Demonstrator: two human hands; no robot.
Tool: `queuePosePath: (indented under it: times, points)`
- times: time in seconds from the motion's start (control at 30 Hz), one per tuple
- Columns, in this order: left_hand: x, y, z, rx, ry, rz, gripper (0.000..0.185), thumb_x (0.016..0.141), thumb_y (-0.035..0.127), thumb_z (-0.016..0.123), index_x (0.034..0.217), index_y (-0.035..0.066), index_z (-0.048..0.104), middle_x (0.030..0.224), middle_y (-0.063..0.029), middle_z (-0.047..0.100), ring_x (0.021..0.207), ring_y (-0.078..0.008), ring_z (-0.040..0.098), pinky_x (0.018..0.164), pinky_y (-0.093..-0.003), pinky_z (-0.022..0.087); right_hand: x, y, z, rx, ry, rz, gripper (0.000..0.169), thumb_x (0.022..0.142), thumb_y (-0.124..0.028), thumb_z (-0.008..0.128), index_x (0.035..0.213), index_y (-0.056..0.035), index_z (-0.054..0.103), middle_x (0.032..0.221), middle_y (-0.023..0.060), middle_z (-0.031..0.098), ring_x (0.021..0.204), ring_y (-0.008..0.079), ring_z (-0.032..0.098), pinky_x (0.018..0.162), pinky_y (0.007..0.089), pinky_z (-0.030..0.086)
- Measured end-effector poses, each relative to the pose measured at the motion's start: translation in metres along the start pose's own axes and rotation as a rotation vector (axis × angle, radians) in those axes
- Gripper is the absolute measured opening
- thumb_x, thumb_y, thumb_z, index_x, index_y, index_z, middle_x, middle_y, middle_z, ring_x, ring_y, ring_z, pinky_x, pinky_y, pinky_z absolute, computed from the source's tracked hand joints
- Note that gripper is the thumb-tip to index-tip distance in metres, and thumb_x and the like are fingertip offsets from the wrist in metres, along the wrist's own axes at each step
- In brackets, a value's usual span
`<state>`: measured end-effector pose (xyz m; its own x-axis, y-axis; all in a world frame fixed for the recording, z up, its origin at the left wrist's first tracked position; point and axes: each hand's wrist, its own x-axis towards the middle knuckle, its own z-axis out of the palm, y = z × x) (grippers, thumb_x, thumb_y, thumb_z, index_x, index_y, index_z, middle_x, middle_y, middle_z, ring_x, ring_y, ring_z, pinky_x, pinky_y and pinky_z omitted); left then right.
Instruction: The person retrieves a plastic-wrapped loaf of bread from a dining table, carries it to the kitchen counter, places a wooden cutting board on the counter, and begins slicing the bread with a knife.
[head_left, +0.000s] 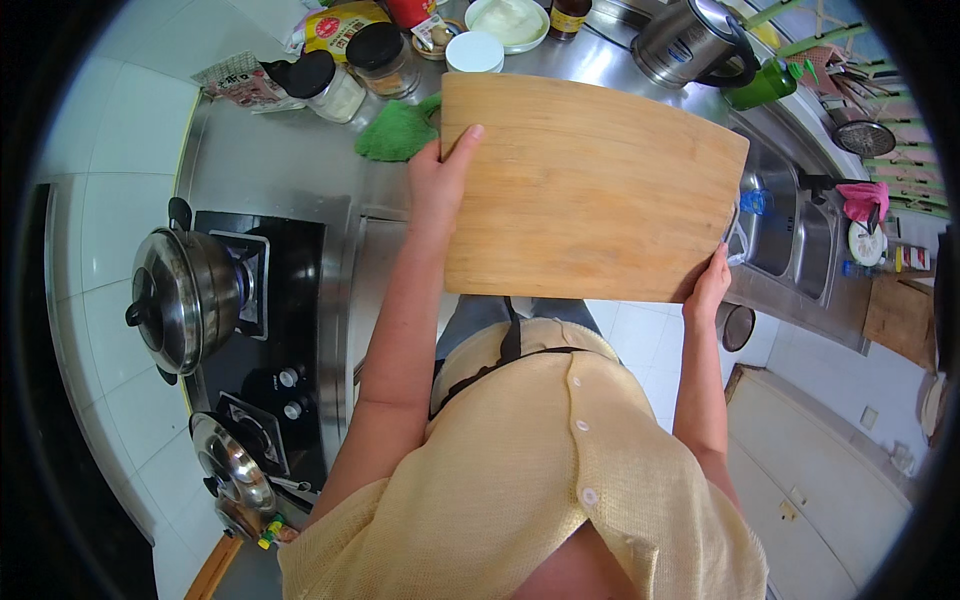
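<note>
A large wooden cutting board (592, 187) is held out in front of my body, its broad face towards me. My left hand (442, 176) grips its left edge, with the thumb lying on the face. At the lower right corner, my right hand (706, 283) holds the other side; its fingers are partly hidden by the board. A green cloth (397, 133) lies on the steel counter (285, 154), just beyond my left hand. Beside the board's right edge hangs something pale, perhaps a strap or bag, too small to tell.
To the left, a lidded steel pot (184, 300) sits over a lit burner on the black gas stove (300, 300). Jars such as the black-lidded one (382, 64) and an electric kettle (686, 45) line the back. A double sink (776, 217) is at right.
</note>
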<state>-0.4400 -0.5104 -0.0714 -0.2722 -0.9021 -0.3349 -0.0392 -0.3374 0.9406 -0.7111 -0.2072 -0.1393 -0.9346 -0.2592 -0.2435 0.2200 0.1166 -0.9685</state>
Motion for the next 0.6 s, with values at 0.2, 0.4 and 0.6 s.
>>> queuePosePath:
  times: [0.2, 0.4, 0.6]
  points:
    - [0.000, -0.004, 0.002, -0.064, -0.105, 0.082, 0.030, 0.086, 0.027, 0.075, 0.091, -0.001, 0.065, 0.081, -0.0020, 0.065, 0.073, -0.0079, 0.056, 0.064, -0.0257, 0.046, 0.005, 0.009, -0.014, 0.024, 0.021, 0.027, 0.047, 0.102, -0.040, 0.047, 0.113, 0.0025, 0.063, 0.112, 0.0064, 0.066, 0.101, 0.0136, 0.059, 0.091, 0.0263, 0.043]
    - [0.015, -0.020, -0.011, -0.182, -0.215, -0.021, 0.033, 0.088, 0.022, 0.072, 0.108, -0.002, 0.060, 0.099, -0.0065, 0.066, 0.084, -0.0113, 0.060, 0.076, -0.0291, 0.048, 0.001, -0.010, -0.013, 0.077, -0.049, 0.068, 0.041, 0.101, -0.037, 0.052, 0.113, 0.0005, 0.063, 0.112, 0.0043, 0.066, 0.101, 0.0121, 0.058, 0.090, 0.0260, 0.043]
    - [0.022, -0.014, -0.018, 0.000, -0.348, -0.016, 0.043, 0.085, 0.013, 0.072, 0.122, -0.001, 0.055, 0.113, -0.0092, 0.065, 0.100, -0.0172, 0.062, 0.088, -0.0317, 0.048, -0.010, -0.065, -0.015, -0.013, -0.187, 0.065, 0.030, 0.098, -0.027, 0.057, 0.114, -0.0014, 0.063, 0.108, 0.0015, 0.065, 0.099, 0.0096, 0.058, 0.088, 0.0237, 0.043]
